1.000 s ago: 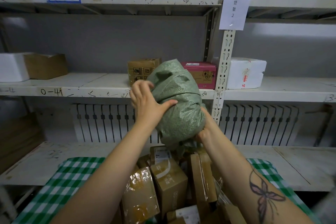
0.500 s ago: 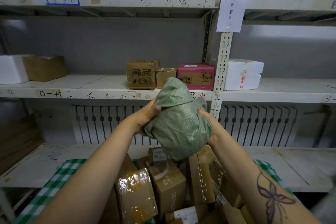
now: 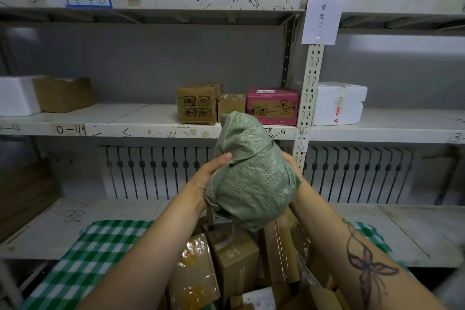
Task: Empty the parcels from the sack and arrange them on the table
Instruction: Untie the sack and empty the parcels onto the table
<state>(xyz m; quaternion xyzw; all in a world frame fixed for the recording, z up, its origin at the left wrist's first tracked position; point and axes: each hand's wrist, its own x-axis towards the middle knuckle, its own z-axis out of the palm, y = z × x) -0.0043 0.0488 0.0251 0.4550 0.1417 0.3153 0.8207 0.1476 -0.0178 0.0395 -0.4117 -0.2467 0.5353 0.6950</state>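
I hold a bundled-up green woven sack [image 3: 251, 178] in the air in front of me, above the table. My left hand [image 3: 214, 173] grips its left side with the thumb over the top fold. My right hand [image 3: 292, 166] presses against its right side, mostly hidden behind the fabric. Below the sack, a heap of brown cardboard parcels [image 3: 234, 259] lies on the table with the green-and-white checked cloth [image 3: 95, 251]. Several parcels are wrapped in shiny tape.
White metal shelving [image 3: 125, 131] stands right behind the table. Its middle shelf carries two brown boxes [image 3: 197, 104], a pink box [image 3: 273, 106] and white foam boxes [image 3: 338, 103]. A perforated upright post [image 3: 310, 98] rises at centre right. A radiator [image 3: 156, 171] sits behind the lower shelf.
Both hands lowered the sack from shelf height toward me. My left hand shifted from on top of the bundle to its left side; the bundle looks more tightly folded.
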